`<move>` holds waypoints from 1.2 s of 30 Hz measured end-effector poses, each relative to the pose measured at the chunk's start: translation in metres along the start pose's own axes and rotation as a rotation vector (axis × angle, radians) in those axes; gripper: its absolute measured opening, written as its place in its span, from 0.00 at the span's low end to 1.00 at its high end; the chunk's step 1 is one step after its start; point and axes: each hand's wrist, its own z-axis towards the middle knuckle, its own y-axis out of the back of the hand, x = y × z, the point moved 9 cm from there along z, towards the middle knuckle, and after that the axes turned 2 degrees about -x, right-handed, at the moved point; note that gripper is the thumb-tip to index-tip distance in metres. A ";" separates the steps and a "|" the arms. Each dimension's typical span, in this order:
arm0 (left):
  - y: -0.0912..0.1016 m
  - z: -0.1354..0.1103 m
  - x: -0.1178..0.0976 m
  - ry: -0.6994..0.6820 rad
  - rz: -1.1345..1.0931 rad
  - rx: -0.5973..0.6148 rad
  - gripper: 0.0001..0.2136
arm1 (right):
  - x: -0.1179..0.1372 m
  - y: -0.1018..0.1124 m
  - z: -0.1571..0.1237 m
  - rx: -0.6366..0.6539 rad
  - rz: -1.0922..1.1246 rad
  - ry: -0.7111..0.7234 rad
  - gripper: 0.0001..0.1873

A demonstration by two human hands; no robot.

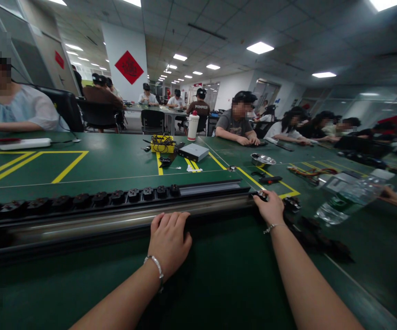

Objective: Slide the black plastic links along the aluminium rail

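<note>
A long, shallow metal channel (116, 219) with dark edges runs across the table in front of me. My left hand (170, 238) lies over its near edge, fingers curled onto it and thumb to the right. At the right end of the channel, my right hand (270, 208) has its thumb and fingers closed around a small part that they mostly cover; a bit of it shines at the fingertips. Just behind the channel lies a second dark rail (212, 187), with a row of black socket modules (118, 197) along its left and middle stretch.
Farther back are a yellow box with cables (162, 144), a grey box (194, 151), a white bottle (193, 126) and a metal bowl (263, 160). To the right are a clear water bottle (348, 199) and black parts (322, 238). People sit around the tables.
</note>
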 end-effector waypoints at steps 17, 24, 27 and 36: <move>0.000 0.000 0.000 0.000 -0.009 0.011 0.17 | -0.012 -0.001 0.002 0.004 0.084 -0.066 0.19; 0.000 0.000 0.000 0.004 -0.009 0.004 0.17 | -0.018 -0.002 0.002 -0.008 0.109 -0.088 0.21; 0.000 0.000 0.000 -0.001 -0.009 0.001 0.17 | -0.020 -0.003 0.002 0.004 0.100 -0.112 0.21; 0.000 0.000 0.000 0.004 -0.005 0.002 0.17 | -0.023 -0.003 0.002 0.015 0.093 -0.147 0.23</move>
